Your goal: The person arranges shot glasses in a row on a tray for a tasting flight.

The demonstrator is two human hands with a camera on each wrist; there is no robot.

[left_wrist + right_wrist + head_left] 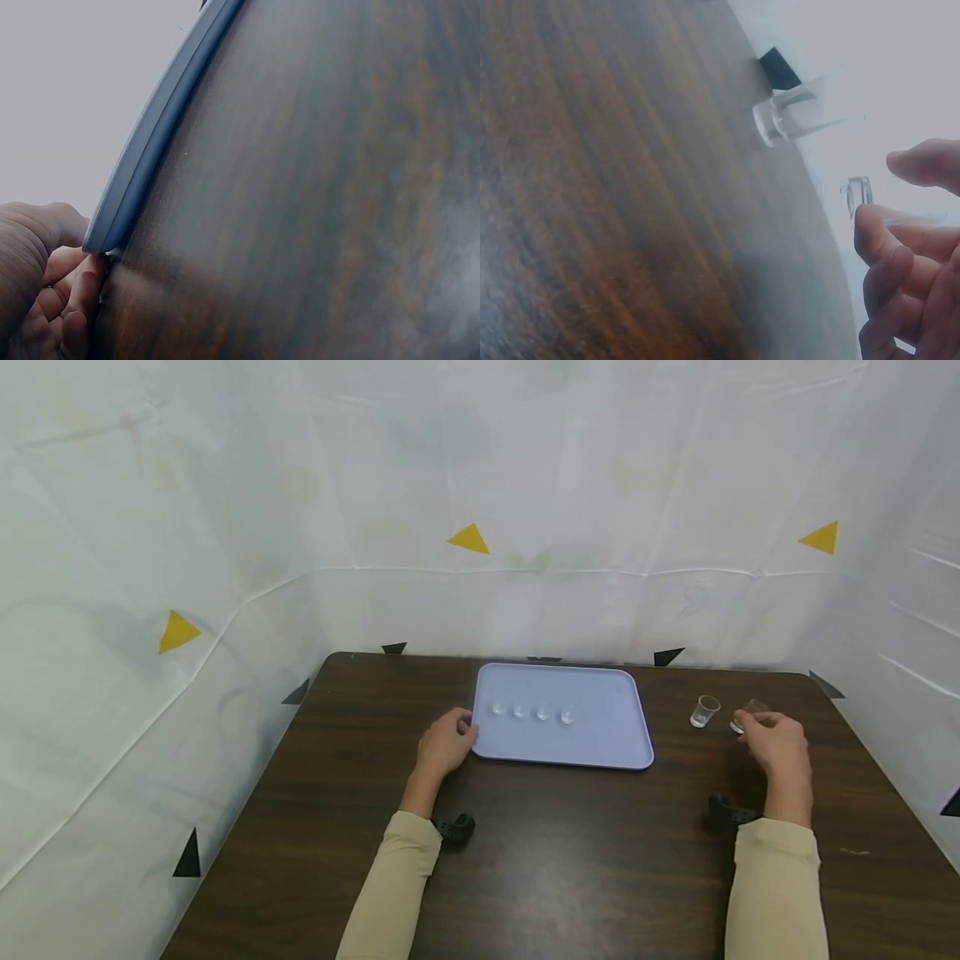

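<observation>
Left hand [447, 745] pinches the tray [600, 752] at its nine o'clock edge, steadying it on the desk [570, 852]; right hand [776, 747] grips a tilted glass [750, 713], three o'clock of the tray, beside an upright glass [704, 711]

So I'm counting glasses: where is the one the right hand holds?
In the head view the small glass sits in the right hand, right of the upright glass and the lavender tray.

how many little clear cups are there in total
6. Four stand in a row on the lavender tray: cups. One cup stands on the table right of the tray. One cup, tilted, is held in the right hand.
</observation>
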